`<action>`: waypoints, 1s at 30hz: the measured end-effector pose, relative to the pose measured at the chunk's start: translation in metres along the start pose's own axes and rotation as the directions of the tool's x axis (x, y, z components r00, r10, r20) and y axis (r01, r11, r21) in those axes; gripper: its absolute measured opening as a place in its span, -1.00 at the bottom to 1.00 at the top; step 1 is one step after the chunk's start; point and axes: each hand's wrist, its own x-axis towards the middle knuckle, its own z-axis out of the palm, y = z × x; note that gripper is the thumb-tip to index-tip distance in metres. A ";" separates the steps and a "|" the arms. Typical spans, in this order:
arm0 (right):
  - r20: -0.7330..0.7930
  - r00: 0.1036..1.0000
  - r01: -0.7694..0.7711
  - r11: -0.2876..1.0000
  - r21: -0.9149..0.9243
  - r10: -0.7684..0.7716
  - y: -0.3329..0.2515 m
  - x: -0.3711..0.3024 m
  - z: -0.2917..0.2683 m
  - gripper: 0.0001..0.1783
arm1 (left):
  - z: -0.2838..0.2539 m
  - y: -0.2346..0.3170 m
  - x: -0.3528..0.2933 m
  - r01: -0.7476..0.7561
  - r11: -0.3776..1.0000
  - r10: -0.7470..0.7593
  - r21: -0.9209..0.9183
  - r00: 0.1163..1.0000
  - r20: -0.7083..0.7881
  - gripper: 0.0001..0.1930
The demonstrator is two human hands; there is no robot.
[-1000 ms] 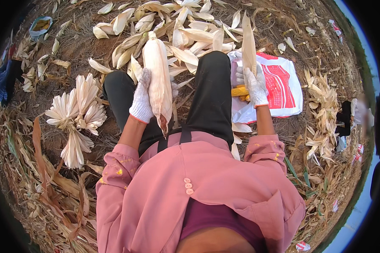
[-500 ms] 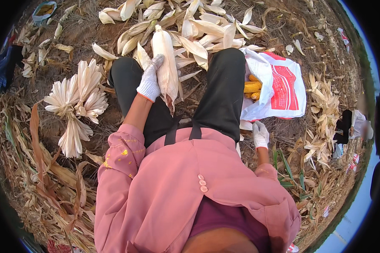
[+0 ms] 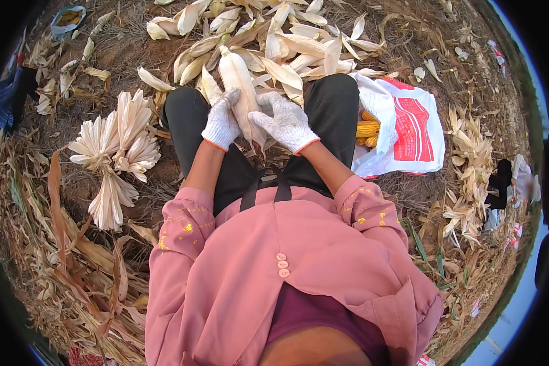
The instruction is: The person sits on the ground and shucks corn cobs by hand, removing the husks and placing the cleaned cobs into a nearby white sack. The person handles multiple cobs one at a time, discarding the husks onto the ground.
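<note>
Corn ear in its husk, between the knees
Left hand's clamped on it, right hand's got thumb and fingers apart against its side; bag with yellow cobs just right, loose husks farther out.

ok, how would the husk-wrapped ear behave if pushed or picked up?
The husk-wrapped ear would probably roll readily, given its long, rounded shape. It's likely stiff through the middle: no sag shows above the left hand. Its outside looks dry and papery, so outer layers may slip or tear.
</note>
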 end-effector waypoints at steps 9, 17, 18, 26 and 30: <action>-0.085 0.996 0.020 0.999 -0.034 -0.023 0.010 0.010 0.006 -0.75 | 0.000 -0.004 0.005 -0.011 1.000 0.008 -0.029 0.996 -0.088 -0.62; 0.045 0.998 -0.050 0.992 0.118 0.045 0.017 0.012 0.004 -0.60 | 0.020 0.004 -0.008 -0.062 0.994 0.043 -0.092 0.980 -0.193 -0.60; 0.110 0.993 -0.063 0.980 0.188 0.043 0.023 0.010 0.004 -0.56 | 0.019 0.003 -0.006 -0.060 0.993 0.042 -0.106 0.986 -0.163 -0.59; 0.078 0.991 -0.101 0.991 -0.090 0.108 0.006 -0.007 0.018 -0.64 | 0.006 0.005 -0.005 -0.046 0.985 0.041 -0.168 0.999 -0.032 -0.56; 0.026 0.996 -0.087 0.994 0.070 0.085 0.016 -0.013 0.029 -0.65 | 0.006 0.003 -0.005 -0.110 0.993 0.106 -0.048 0.990 -0.088 -0.53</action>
